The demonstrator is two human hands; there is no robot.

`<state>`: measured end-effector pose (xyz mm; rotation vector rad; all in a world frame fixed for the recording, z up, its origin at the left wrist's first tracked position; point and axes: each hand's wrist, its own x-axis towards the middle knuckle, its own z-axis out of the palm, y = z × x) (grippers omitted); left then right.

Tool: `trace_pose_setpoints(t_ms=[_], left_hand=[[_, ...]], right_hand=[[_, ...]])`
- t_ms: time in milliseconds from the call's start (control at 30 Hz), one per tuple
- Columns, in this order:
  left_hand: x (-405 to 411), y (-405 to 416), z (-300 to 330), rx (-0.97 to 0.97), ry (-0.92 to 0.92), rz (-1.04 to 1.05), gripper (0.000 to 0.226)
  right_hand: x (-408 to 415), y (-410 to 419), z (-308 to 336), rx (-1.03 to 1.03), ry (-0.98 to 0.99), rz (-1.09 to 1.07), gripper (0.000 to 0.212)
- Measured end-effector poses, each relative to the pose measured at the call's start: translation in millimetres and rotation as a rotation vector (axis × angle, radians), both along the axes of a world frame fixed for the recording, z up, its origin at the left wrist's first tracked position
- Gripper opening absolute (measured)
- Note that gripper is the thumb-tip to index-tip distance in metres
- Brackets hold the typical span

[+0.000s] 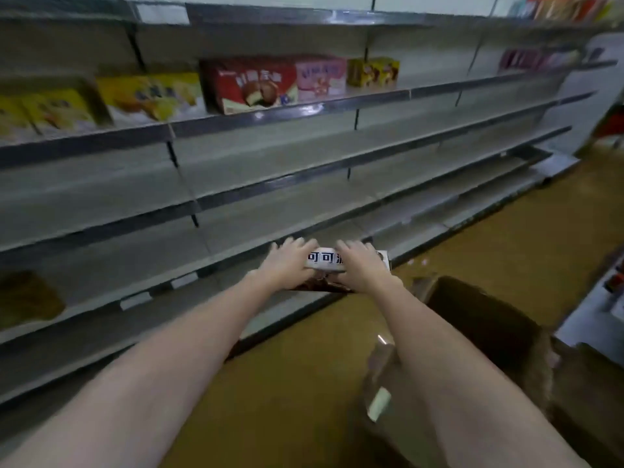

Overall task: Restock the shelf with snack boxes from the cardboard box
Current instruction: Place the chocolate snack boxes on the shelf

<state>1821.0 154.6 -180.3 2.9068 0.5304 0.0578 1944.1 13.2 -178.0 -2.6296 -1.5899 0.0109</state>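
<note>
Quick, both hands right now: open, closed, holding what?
Left hand: holding the left end of the snack box.
Right hand: holding the right end of the same box.

**A shop aisle, mid-restock**

This is a retail shop, seen from inside an aisle. A long run of grey metal shelving (304,184) stands in tiers on slotted uprights, each tier fronted by a dark price rail, and small white price tags (135,300) sit on the lower rail. On one upper tier, printed snack boxes face outward in a row: yellow boxes (148,96), a red box (251,84), a pink box (320,77). More packaged goods (567,8) fill the far top tier. An open cardboard box (479,319) sits on the tan floor (506,224) beside the shelving.
</note>
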Motion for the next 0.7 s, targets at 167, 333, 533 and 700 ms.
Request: trace_pose_setpoints(t_ms=[167,333,533,700], left_hand=[[-140,97,32,-0.023,-0.081,0.219,0.055],[-310,193,61,-0.003,-0.141,0.439,0.066],[-495,272,97,0.076,-0.204,0.678,0.064],[-608,316,132,0.203,-0.210,0.845,0.061]], right_hand=[[-111,124,32,0.003,-0.018,0.127,0.076],[-242,248,68,-0.024,-0.012,0.239,0.095],[-409,364,104,0.105,-0.131,0.495,0.079],[-519,440,134,0.209,-0.100,0.652,0.079]])
